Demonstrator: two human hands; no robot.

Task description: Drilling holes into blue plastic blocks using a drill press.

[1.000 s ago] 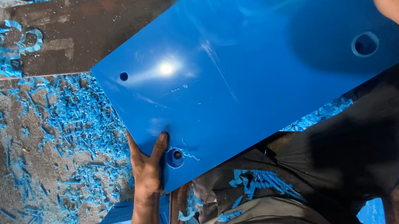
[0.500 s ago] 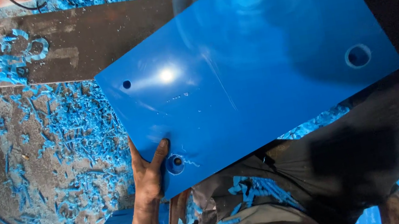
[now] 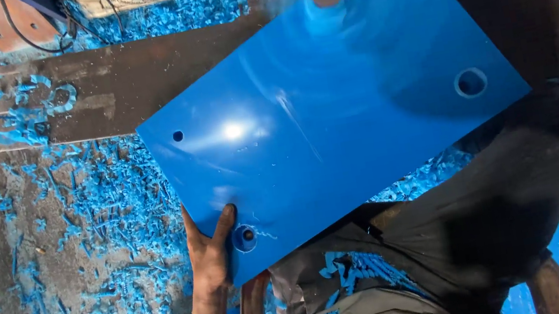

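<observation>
Fingers of left hand gripping blue panel corner, beside shavings

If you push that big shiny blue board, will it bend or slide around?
The blue board probably stays stiff: it lies flat though only the left hand grips one corner. Its glossy face shows a bright glare, so it is likely slippery to fingers. Loose blue shavings lie beneath, so it might skid easily when pushed.

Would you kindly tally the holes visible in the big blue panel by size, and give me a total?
Large holes in the blue panel: 2, one by the left hand at, one at
Small holes: 1
Total: 3
</observation>
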